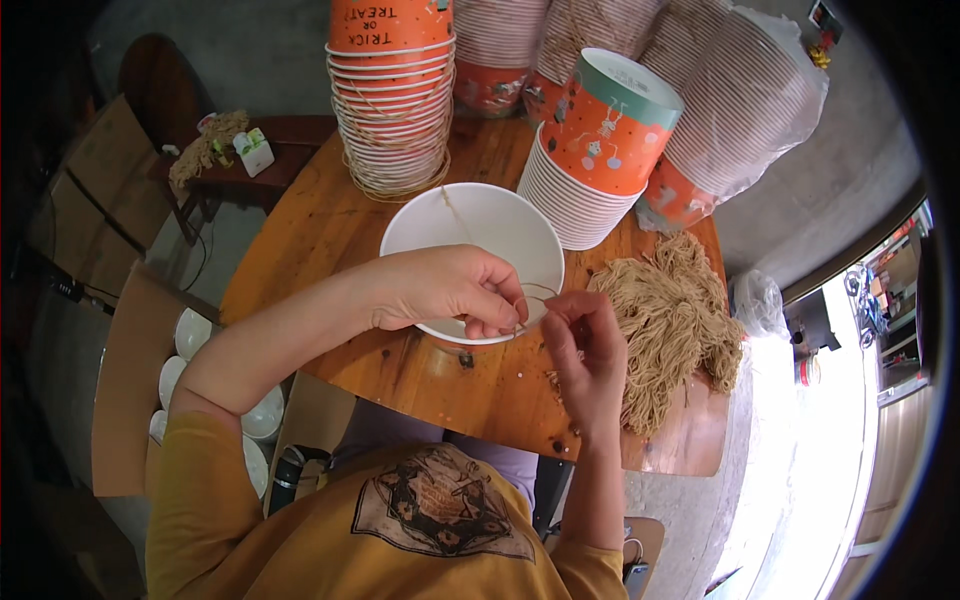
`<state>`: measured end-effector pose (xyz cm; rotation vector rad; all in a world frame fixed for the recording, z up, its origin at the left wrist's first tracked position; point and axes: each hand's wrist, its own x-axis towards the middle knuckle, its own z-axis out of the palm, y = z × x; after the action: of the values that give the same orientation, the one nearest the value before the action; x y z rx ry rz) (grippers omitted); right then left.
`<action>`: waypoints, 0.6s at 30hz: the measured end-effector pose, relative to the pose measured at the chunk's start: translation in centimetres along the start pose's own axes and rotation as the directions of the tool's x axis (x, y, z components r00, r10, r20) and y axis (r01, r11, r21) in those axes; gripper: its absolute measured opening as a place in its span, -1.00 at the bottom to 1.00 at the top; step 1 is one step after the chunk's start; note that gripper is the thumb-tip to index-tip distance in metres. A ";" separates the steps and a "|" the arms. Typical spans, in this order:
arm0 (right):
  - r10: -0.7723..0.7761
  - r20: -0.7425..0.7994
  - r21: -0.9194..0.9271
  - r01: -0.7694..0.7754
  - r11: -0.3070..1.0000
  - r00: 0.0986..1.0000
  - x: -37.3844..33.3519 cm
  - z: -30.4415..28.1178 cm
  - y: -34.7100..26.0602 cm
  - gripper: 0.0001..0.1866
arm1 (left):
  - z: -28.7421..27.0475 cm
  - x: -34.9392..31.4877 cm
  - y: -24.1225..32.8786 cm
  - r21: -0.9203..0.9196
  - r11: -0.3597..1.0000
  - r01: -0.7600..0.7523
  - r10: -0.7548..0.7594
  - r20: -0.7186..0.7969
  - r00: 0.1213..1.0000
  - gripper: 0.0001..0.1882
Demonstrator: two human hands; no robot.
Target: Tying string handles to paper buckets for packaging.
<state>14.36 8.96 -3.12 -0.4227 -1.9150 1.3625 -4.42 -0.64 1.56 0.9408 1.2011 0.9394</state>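
The thin cord [540, 287] runs between the fingers of 2 hands, close to the near right rim of the white bucket [505, 222]. The left hand [450, 285] reaches across the mouth of this bucket, and its thumb and fingertips are pressed together on the cord, just at the rim. The right hand [592, 340] is beside it, outside the rim, with thumb and index finger pinching the same cord in a narrow grip. Between the 2 grips, the cord makes a small loop; it is so fine here that I cannot surely tell if it is already tied to the rim.

There is 1 bucket in work, standing mouth up on 1 wooden table [440, 395], and 1 strand [452, 207] lies against its far inner wall. Behind it are 2 unwrapped stacks: the left stack [392, 115], with cords hanging around it, and the right stack [605, 140], topped by 1 upturned orange bucket with green band. Farther back, at least 3 stacks in plastic [745, 105] are standing. To the right, 1 heap of beige cords [660, 340] lies on the table.
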 end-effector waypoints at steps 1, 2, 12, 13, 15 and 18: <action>-0.064 -0.009 -0.118 0.063 0.991 0.998 -0.3 0.3 -0.5 -0.83 | 0.0 0.0 0.0 0.004 1.000 -0.001 0.001 0.000 1.000 -0.85; -0.062 -0.010 -0.119 0.060 0.991 0.998 -0.4 0.5 -1.0 -0.83 | 0.1 0.0 0.0 0.008 1.000 -0.003 0.003 0.000 1.000 -0.85; -0.251 -0.071 -0.453 0.193 0.871 0.965 -1.2 1.1 -0.7 -0.81 | 0.3 0.3 0.0 0.011 1.000 -0.013 0.013 0.004 1.000 -0.87; -0.213 -0.070 -0.429 0.163 0.888 0.975 -1.3 1.1 -0.9 -0.81 | 0.3 0.3 -0.1 0.012 1.000 -0.014 0.014 -0.002 1.000 -0.88; -0.175 -0.068 -0.406 0.133 0.904 0.982 -1.4 1.1 -1.3 -0.82 | 0.3 0.3 -0.1 0.013 1.000 -0.015 0.015 -0.008 1.000 -0.88; -0.200 -0.028 -0.453 0.166 0.876 0.979 -1.4 1.3 -1.5 -0.83 | 0.4 0.3 -0.2 0.021 0.999 -0.027 0.028 -0.016 0.999 -0.88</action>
<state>14.60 6.60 -2.55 -0.4898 -2.1439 0.7616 -3.99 -0.44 1.36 0.9705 1.2163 0.9592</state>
